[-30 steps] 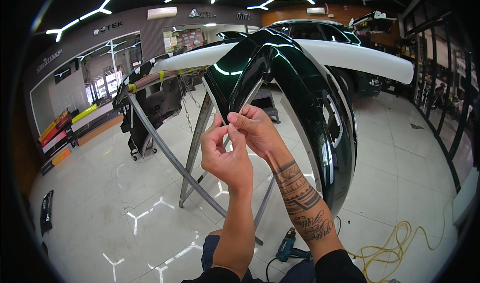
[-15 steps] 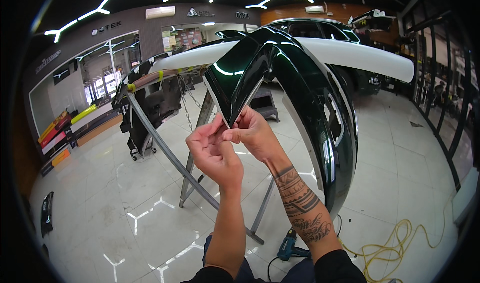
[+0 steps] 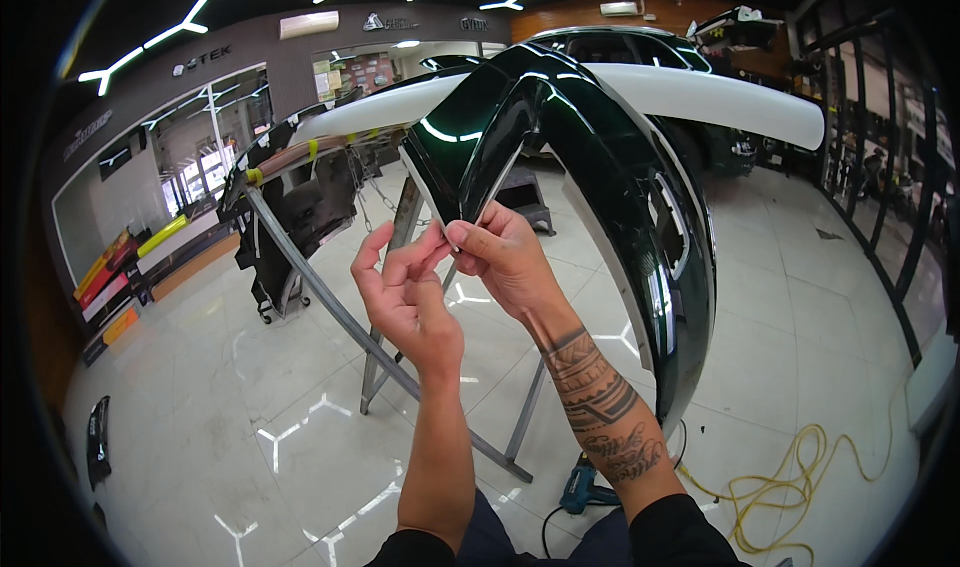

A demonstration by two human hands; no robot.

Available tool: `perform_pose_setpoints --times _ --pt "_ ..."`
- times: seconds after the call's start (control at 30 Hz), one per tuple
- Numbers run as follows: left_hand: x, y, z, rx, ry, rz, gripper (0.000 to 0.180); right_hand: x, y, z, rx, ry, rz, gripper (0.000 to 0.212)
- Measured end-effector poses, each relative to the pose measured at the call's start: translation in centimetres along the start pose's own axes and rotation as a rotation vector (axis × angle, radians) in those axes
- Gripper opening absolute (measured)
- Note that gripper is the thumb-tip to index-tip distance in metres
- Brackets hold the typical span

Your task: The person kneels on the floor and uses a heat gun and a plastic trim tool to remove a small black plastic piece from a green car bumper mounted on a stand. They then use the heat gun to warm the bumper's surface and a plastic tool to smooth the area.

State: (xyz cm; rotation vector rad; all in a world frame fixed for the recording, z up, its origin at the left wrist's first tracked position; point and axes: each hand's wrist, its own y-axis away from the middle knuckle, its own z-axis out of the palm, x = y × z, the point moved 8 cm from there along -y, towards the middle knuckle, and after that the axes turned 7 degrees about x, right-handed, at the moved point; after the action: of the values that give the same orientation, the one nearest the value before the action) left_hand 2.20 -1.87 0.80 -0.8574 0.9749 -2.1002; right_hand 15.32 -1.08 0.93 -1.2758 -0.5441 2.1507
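A glossy dark green car fender (image 3: 610, 157) stands before me, its pointed tip hanging down in the middle. My right hand (image 3: 505, 257) pinches that tip between thumb and fingers, with the thumb on the near side. Just left of it, my left hand (image 3: 405, 307) is turned palm up with its fingers loosely bent and apart. Some of its fingertips reach the left edge of the tip, beside the right thumb. Whether a thin film lies between the fingers is too small to make out.
A grey metal stand (image 3: 330, 297) reaches down under the fender. A long white panel (image 3: 720, 102) stretches behind it. On the tiled floor are a blue heat gun (image 3: 580, 487) and a yellow cord (image 3: 790, 497). Colourful boxes (image 3: 120, 287) line the left wall; a car (image 3: 620, 47) is behind.
My left hand has moved slightly left and its fingers have spread from a tighter curl. My right hand stays at the tip, its thumb now pressed higher on it.
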Motion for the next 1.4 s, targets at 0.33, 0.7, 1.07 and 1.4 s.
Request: perform_pose_setpoints --times 0.33,0.7,1.07,1.4 --pt "0.2 -0.6 -0.1 -0.037 0.011 -0.02 0.053 1.8 -0.8 -0.2 -0.179 -0.195 -0.112 0.03" --pt "0.8 -1.8 0.2 -0.195 -0.149 0.087 0.041 3.2 -1.1 1.2 -0.275 -0.536 -0.156 0.033" --pt "3.2 -1.0 2.6 -0.578 -0.642 0.989 0.036 0.8 13.4 -6.9 0.138 0.131 -0.179 0.017" --pt "4.3 -2.6 2.0 -0.962 -0.616 1.173 0.041 -17.6 31.4 0.5 0.128 1.091 -1.043 0.011"
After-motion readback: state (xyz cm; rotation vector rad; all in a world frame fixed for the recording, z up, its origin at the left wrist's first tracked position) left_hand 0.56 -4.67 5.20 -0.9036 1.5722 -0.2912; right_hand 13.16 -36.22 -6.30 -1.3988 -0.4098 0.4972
